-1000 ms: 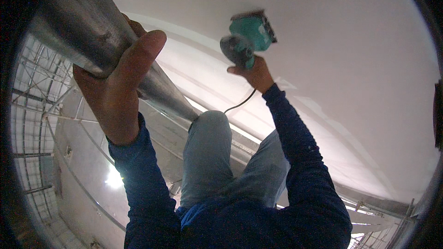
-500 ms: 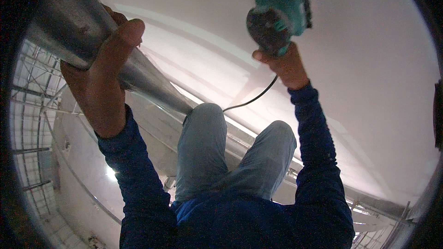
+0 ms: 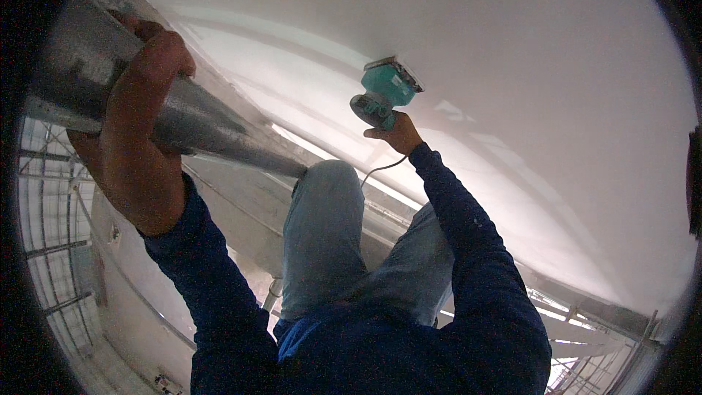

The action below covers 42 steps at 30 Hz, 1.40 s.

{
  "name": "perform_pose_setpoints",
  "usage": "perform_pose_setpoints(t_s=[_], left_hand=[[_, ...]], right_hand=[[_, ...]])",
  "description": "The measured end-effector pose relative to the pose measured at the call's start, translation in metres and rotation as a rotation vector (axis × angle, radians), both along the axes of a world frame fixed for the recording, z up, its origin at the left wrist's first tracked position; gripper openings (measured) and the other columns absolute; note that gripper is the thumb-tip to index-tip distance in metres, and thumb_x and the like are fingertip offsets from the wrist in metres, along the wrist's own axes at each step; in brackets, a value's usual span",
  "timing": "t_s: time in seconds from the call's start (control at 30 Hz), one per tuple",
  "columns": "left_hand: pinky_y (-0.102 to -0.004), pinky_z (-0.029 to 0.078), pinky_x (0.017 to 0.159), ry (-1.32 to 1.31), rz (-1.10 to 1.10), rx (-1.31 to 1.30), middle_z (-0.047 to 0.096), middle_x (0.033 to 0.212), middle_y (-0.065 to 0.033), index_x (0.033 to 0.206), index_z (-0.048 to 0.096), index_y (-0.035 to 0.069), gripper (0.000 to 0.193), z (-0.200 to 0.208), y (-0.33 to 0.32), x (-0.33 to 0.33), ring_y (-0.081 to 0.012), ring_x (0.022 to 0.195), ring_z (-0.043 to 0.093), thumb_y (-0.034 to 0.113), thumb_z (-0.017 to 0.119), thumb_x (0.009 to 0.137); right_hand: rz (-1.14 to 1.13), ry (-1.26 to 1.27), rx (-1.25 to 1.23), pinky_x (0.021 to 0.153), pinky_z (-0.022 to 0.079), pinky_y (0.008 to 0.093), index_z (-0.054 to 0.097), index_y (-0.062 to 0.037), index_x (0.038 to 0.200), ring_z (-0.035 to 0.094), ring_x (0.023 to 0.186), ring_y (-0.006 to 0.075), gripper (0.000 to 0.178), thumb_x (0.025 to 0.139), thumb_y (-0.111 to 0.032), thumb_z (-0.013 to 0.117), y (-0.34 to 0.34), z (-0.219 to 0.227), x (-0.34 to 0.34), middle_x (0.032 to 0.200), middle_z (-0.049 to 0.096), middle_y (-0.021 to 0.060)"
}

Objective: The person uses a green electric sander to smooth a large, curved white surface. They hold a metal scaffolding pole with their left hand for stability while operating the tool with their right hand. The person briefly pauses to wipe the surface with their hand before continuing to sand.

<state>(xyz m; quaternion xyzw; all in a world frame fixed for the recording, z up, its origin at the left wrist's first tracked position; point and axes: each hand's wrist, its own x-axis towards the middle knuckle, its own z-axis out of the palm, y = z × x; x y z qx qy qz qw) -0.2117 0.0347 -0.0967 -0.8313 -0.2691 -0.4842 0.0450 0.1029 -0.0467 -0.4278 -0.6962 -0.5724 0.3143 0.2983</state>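
Note:
My left hand (image 3: 150,77) is wrapped round a thick grey metal pipe (image 3: 208,121) that slants from the upper left down toward my knee. In my right hand (image 3: 401,133) is a teal and black electric sander (image 3: 391,84), gripped by its rounded body. Its flat pad lies against, or very close to, a large smooth white surface (image 3: 512,51); I cannot tell whether the two touch. A dark power cord (image 3: 384,167) runs from the sander down behind my knee.
My bent knees (image 3: 330,183) are in the middle, right beside the pipe. Beneath the pipe runs a grey beam or ledge (image 3: 241,194). Metal scaffold bars (image 3: 55,249) stand at the far left, and more framework (image 3: 585,329) shows at the lower right.
The sander and my right hand have moved away from me, down and left in the view, across the white surface. My left hand keeps its grip on the pipe.

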Motion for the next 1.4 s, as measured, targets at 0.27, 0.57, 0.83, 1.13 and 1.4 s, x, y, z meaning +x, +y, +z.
perform_pose_setpoints(t_s=[0.27, 0.57, 0.83, 1.13, 1.4], left_hand=[[-0.0362, 0.05, 0.088, 0.02, -0.064, 0.131, 0.07, 0.093, -0.0065, 0.105, 0.069, 0.017, 0.028, -0.012, 0.012, -0.014, -0.0188, 0.094, 0.066, 0.013, 0.071, 0.078], [-0.0366, 0.046, 0.077, -0.545, -0.679, -0.708, 0.06, 0.098, -0.0136, 0.122, 0.048, 0.001, 0.068, -0.004, 0.02, -0.018, -0.0243, 0.088, 0.058, 0.051, 0.071, 0.081], [-0.0448, 0.052, 0.087, -0.677, -1.279, -1.478, 0.062, 0.109, -0.0195, 0.122, 0.053, 0.001, 0.074, -0.041, 0.072, -0.013, -0.0314, 0.102, 0.062, 0.065, 0.055, 0.086], [-0.0414, 0.059, 0.087, -0.291, -0.828, -1.645, 0.065, 0.11, -0.0179, 0.115, 0.058, 0.001, 0.034, -0.083, 0.072, 0.031, -0.0295, 0.099, 0.068, 0.03, 0.055, 0.098], [-0.0404, 0.063, 0.077, -0.235, -0.772, -1.638, 0.068, 0.1, -0.0157, 0.112, 0.062, 0.002, 0.031, -0.071, 0.06, 0.038, -0.0261, 0.092, 0.071, 0.029, 0.06, 0.096]], right_hand=[[-0.017, 0.089, 0.125, 0.089, 0.051, 0.0395, 0.063, -0.0028, 0.109, 0.066, 0.096, 0.0286, 0.057, 0.076, -0.046, 0.078, -0.019, 0.054, 0.001, 0.102, 0.069, 0.0159], [0.033, 0.196, 0.347, 0.082, 0.055, 0.0372, 0.066, -0.0016, 0.098, 0.067, 0.083, 0.024, 0.05, 0.073, -0.042, 0.083, 0.004, 0.213, -0.037, 0.088, 0.071, 0.0116], [0.025, 0.295, 0.449, 0.088, 0.052, 0.0417, 0.064, -0.0009, 0.106, 0.067, 0.092, 0.0341, 0.058, 0.075, -0.048, 0.078, 0.002, 0.215, -0.1, 0.097, 0.07, 0.019], [-0.214, 0.051, 0.42, 0.078, 0.056, 0.0369, 0.064, 0.0023, 0.107, 0.069, 0.084, 0.0317, 0.059, 0.074, -0.043, 0.081, 0.01, 0.191, -0.119, 0.094, 0.07, 0.0202], [-0.242, -0.148, 0.307, 0.071, 0.057, 0.0387, 0.065, 0.0016, 0.101, 0.07, 0.074, 0.0314, 0.062, 0.073, -0.052, 0.078, 0.009, 0.182, -0.114, 0.088, 0.07, 0.0185]])
